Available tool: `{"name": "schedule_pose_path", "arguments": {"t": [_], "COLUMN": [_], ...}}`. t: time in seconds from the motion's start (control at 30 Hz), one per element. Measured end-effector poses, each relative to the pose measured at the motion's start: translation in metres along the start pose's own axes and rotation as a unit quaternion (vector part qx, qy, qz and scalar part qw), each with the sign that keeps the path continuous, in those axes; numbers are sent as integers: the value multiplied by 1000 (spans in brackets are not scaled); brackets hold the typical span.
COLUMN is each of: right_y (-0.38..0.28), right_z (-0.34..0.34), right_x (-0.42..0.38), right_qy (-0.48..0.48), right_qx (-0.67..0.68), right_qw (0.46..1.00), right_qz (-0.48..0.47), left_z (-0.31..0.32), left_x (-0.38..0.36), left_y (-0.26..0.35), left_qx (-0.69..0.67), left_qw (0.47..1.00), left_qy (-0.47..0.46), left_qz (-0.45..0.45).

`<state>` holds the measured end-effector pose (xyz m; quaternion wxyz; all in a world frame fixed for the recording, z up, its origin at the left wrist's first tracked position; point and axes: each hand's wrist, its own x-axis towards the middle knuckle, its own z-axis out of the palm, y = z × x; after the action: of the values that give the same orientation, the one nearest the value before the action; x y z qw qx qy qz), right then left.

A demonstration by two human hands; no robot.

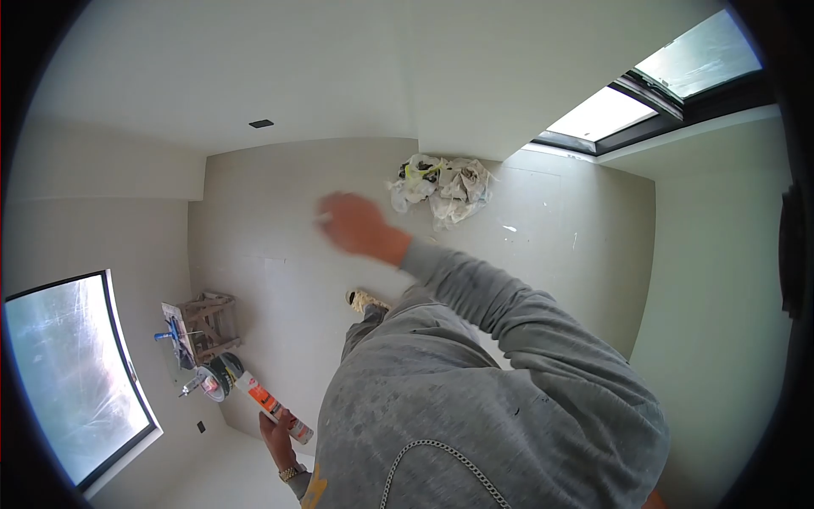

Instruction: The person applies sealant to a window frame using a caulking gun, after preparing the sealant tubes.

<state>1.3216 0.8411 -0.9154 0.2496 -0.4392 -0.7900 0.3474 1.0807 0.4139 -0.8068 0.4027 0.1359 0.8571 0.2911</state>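
Observation:
At the lower left, my left hand (275, 439) is closed round an orange and white cartridge (264, 397), which slants up and to the left. A metal watch band shows on that wrist. My right hand (354, 225) is stretched out over the floor in the middle of the view, under a grey sleeve. Motion smears its fingers; a small pale spot shows at their left edge, too blurred to name.
A wooden stand (212, 321) with tools and round tubs (222, 373) is at the left, near a window (76, 373). Crumpled plastic bags (458, 188) lie by the far wall. White scraps (510, 228) dot the grey floor (280, 212). Another window (602, 114) is upper right.

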Motion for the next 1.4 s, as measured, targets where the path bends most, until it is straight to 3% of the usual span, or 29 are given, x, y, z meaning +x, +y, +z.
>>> {"name": "schedule_pose_path", "arguments": {"t": [0.03, 0.07, 0.1, 0.23, 0.33, 0.37, 0.43, 0.53, 0.63, 0.77, 0.83, 0.9, 1.0, 1.07, 1.13, 1.2, 1.27, 1.3, 1.37, 1.4], "right_y": [-85, -170, -237, -293, -377, -408, -438, -500, -544, -602, -640, -665, -683, -703, -697, -705, -699, -700, -681, -684], "right_z": [3, -10, -22, -23, 7, 25, 48, 103, 139, 175, 192, 194, 192, 202, 223, 253, 291, 259, 303, 318], "right_x": [7, 8, -3, 45, 50, 30, 13, -54, -112, -150, -181, -218, -259, -301, -292, -299, -296, -320, -263, -238], "right_qy": [-9, -112, -140, -144, -164, -195, -226, -305, -390, -440, -482, -535, -603, -646, -692, -732, -773, -788, -818, -829], "right_qx": [50, 81, 109, 89, 117, 135, 131, 171, 203, 216, 261, 297, 331, 343, 343, 338, 327, 301, 239, 200], "right_qw": [995, 978, 936, 911, 875, 859, 853, 837, 804, 758, 695, 613, 495, 407, 331, 269, 240, 237, 251, 262], "right_qz": [-88, -157, -303, -375, -440, -453, -453, -421, -400, -431, -467, -501, -530, -547, -542, -527, -487, -481, -459, -452], "left_z": [-3, -6, -10, 47, 36, 27, 40, 22, 45, 54, 47, 81, 127, 97, 74, 60, 49, 54, 10, 64], "left_x": [-5, -10, -21, 44, 96, 63, 75, -9, -99, -79, -104, -143, -172, -164, -144, -128, -110, -150, -113, -132], "left_y": [-31, -64, -104, -162, -201, -236, -279, -390, -466, -527, -556, -566, -535, -498, -463, -451, -462, -463, -435, -576], "left_qx": [-46, -93, -132, -212, -235, -248, -261, -256, -269, -298, -318, -352, -397, -459, -482, -459, -440, -446, -466, -422], "left_qw": [999, 995, 990, 977, 967, 960, 956, 946, 921, 896, 859, 804, 717, 674, 687, 655, 642, 628, 601, 746], "left_qy": [1, 3, 2, 31, 97, 124, 122, 137, 157, 195, 267, 337, 422, 489, 438, 492, 512, 534, 549, 363], "left_qz": [-24, -47, -50, -11, -3, -27, -51, -144, -235, -267, -300, -340, -388, -308, -322, -343, -364, -347, -347, -367]}}
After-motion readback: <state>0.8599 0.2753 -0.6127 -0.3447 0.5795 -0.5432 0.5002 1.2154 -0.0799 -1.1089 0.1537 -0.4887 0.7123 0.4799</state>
